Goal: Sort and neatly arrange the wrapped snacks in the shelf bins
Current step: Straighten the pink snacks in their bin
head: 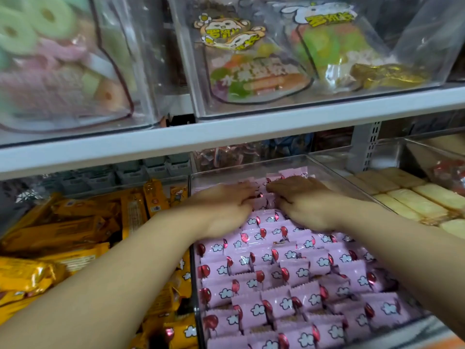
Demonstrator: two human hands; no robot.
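Clear bin (194, 280) filled with rows of pink wrapped snacks (289, 273). Left hand (226, 206) and right hand (307, 202) lie palm down, fingers loosely spread, resting on snacks at the bin's 12 o'clock end. Orange wrapped bars (75, 222) lie at the bin's 9 o'clock.

Pink wrapped snacks (289, 280) in overlapping rows, filling clear bin (195, 285).

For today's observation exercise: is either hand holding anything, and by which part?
Nothing is plainly held. The left hand and right hand lie palm down, fingers pressing on top of the pink packets.
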